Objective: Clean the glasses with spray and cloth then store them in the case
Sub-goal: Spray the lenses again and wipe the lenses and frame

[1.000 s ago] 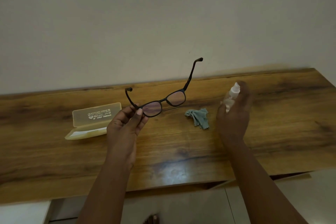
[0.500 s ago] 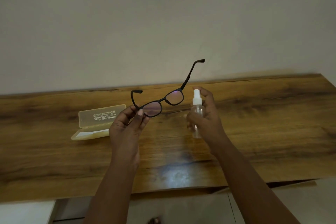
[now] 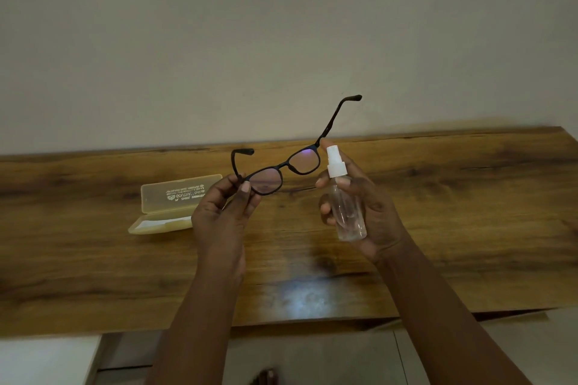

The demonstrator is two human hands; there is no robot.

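Glasses (image 3: 283,170) in left hand (image 3: 223,212), spray bottle (image 3: 345,197) in right hand (image 3: 372,209).

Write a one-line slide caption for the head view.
Left hand holds glasses; right hand holds spray bottle beside them.

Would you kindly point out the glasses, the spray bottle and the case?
glasses (image 3: 301,160): head view, right lens.
spray bottle (image 3: 347,212): head view, clear body.
case (image 3: 181,194): head view, open lid.
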